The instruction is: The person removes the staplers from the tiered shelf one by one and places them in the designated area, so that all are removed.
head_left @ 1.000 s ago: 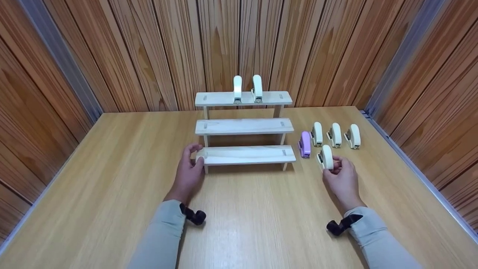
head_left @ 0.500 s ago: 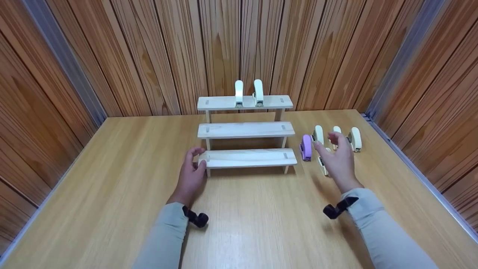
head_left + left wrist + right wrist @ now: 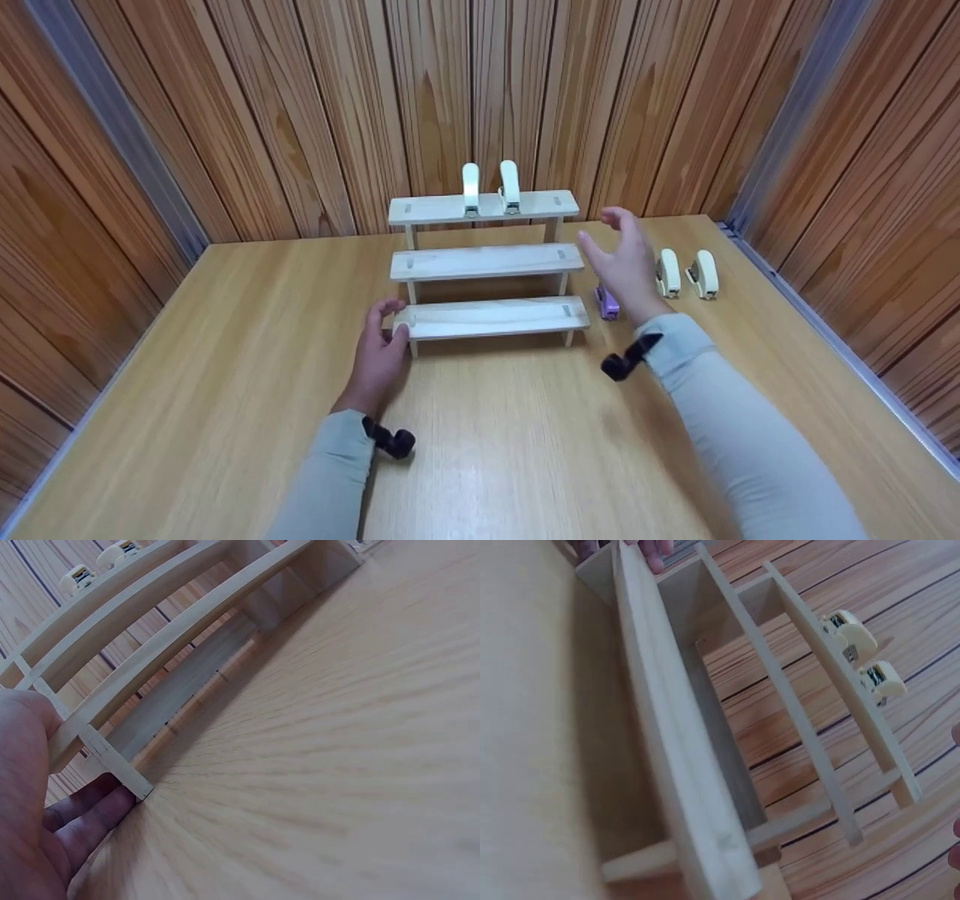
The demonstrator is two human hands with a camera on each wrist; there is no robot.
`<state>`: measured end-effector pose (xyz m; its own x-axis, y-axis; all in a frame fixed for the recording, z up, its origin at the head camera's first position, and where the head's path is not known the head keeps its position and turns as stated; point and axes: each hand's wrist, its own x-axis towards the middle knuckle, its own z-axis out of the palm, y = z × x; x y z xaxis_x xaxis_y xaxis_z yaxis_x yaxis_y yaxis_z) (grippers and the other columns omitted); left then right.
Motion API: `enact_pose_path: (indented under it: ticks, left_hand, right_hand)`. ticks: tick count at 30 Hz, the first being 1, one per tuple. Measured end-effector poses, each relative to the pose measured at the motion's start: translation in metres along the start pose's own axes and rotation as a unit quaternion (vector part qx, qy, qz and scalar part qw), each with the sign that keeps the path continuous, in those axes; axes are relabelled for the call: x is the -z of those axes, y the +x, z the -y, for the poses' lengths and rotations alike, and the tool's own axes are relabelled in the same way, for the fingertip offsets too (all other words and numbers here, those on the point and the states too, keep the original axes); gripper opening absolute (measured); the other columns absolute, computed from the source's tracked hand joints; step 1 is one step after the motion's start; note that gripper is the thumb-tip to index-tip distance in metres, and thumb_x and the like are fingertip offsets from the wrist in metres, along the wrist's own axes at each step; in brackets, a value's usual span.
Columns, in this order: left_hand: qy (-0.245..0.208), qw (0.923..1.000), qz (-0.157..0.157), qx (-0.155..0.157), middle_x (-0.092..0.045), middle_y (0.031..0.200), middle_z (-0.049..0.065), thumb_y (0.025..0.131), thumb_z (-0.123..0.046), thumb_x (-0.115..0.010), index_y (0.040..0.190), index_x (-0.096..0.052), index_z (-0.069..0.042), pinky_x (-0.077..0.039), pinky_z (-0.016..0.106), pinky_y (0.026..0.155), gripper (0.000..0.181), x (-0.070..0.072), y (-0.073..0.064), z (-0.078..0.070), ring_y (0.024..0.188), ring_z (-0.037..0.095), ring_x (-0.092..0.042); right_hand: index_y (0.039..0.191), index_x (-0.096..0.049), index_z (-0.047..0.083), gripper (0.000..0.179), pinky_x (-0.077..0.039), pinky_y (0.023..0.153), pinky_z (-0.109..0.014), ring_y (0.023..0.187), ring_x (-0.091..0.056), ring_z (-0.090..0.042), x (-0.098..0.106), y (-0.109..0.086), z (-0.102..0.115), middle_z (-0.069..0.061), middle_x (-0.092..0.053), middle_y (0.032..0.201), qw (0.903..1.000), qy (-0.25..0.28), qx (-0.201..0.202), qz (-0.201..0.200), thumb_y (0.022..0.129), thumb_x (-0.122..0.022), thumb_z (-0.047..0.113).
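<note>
A three-tier wooden display shelf (image 3: 491,319) stands on the table, with two cream mini staplers (image 3: 470,189) upright on its top tier. My left hand (image 3: 379,364) grips the left end of the lowest tier, thumb over the board's edge; in the left wrist view its fingers (image 3: 94,821) lie by the end leg. Right of the shelf my right hand (image 3: 624,266) is raised, thumb and fingers spread, nothing seen between them. A purple stapler (image 3: 607,303) shows partly beneath it. The right hand and forearm hide other cream staplers.
Two more cream staplers (image 3: 703,274) stand upright at the right of the wooden table (image 3: 247,360). Wood-plank walls (image 3: 300,112) rise behind and on both sides. A metal rail runs along the table's right edge.
My right hand first let go of a cream stapler in front of the others. It then rose and moved left toward the shelf, fingers spread. My left hand kept its grip.
</note>
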<state>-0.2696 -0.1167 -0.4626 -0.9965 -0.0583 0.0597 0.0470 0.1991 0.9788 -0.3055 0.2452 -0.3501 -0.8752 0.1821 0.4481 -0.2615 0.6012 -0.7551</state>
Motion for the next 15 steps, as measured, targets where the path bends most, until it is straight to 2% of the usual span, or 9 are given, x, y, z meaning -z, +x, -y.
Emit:
enact_pose_path:
  ticks: [5, 15]
  left_hand:
    - [0.005, 1.0000, 0.001, -0.001, -0.041, 0.147, -0.009, 0.106, -0.026, -0.049, 0.148, -0.037, -0.024, -0.045, 0.040, 0.100, 0.044, 0.002, -0.001, -0.001, 0.115, 0.024, -0.051]
    - [0.017, 0.9996, -0.001, -0.022, -0.042, 0.146, -0.009, 0.106, -0.025, -0.050, 0.145, -0.039, -0.025, -0.045, 0.041, 0.096, 0.041, 0.002, -0.003, -0.001, 0.113, 0.024, -0.051]
  right_hand:
    - [0.141, -0.049, 0.010, 0.059, -0.036, 0.111, -0.044, 0.132, -0.048, -0.026, -0.019, 0.013, 0.013, -0.010, -0.055, 0.138, 0.9995, 0.013, 0.028, 0.002, 0.094, -0.071, 0.038]
    - [0.143, -0.048, 0.014, 0.058, -0.033, 0.113, -0.042, 0.136, -0.044, -0.022, -0.049, 0.034, 0.032, -0.004, -0.054, 0.141, 0.9977, 0.053, 0.006, 0.042, 0.094, -0.072, 0.034]
